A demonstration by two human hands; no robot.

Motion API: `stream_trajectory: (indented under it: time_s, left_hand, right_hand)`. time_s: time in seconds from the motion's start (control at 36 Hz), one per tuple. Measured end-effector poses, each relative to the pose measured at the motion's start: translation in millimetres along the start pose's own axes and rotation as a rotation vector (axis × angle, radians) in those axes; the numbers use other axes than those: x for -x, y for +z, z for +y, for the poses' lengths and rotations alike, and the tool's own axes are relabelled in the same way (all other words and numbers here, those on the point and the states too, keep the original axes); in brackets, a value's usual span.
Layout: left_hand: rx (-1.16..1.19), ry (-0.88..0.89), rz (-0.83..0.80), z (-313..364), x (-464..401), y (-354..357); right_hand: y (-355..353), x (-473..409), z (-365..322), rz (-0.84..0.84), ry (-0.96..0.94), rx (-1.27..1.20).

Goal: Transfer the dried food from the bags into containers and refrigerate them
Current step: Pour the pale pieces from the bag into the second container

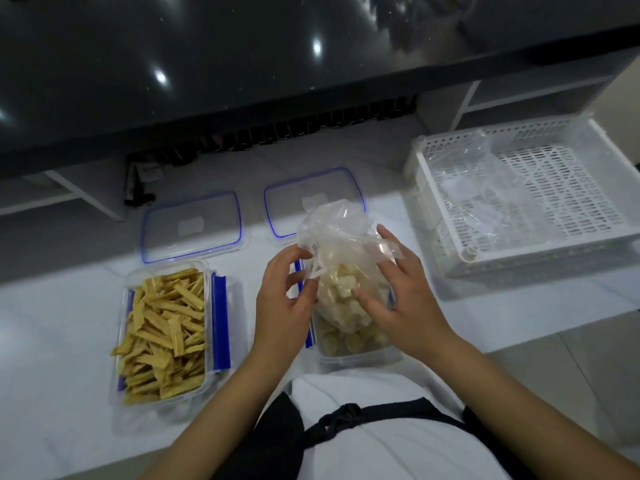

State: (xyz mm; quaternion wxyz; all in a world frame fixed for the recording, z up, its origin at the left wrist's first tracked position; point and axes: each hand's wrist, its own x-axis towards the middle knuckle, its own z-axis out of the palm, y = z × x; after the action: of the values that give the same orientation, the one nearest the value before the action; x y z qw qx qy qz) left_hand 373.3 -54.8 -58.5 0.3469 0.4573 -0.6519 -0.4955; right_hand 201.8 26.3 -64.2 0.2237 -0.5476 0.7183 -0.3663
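Head view, looking down at the white surface [62, 317]. Your left hand [282, 299] and right hand [398, 296] grip a clear plastic bag [341, 237] from either side. The fingers of the left hand pinch the bag's side near a small printed label, and the right hand is spread against the opposite side with fingers pressed into the plastic. The bag holds pale cube-like dried pieces [343, 289] and stands tilted in an open clear container [353, 344]. Directly below your hands, more pale pieces lie in the bottom of that container. Its blue side clasp shows just beside your left palm.

To the left of your left hand, well apart from it, a second open container [162, 337] is filled with yellow dried strips [162, 327]; its blue clasps are folded outward. Beyond that container lies a clear lid with a blue seal [192, 226]. A second lid of the same kind [311, 195] lies beyond the bag and is partly hidden by it.

To the right of your right hand and farther away sits a white perforated basket [561, 188]. It contains crumpled clear plastic [467, 181]. A dark glossy counter [207, 64] spans the far side.
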Motion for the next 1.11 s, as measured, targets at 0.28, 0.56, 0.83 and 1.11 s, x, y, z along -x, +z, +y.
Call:
stream_trajectory:
  time_s: [0.28, 0.56, 0.83, 1.11]
  left_hand:
    - [-0.084, -0.069, -0.168, -27, -7, -4]
    - [-0.179, -0.044, -0.296, -24, -6, -9]
    - [0.229, -0.247, -0.205, 8, -1, -11]
    - [-0.184, 0.12, -0.338, 4, 1, -5]
  right_hand:
    - [-12, 7, 7, -0.172, 0.177, -0.357]
    - [-69, -13, -45, -0.005, -0.13, -0.13]
    - [-23, -21, 6, -0.241, -0.115, 0.207]
    - [-17, -17, 1, -0.07, -0.209, 0.136]
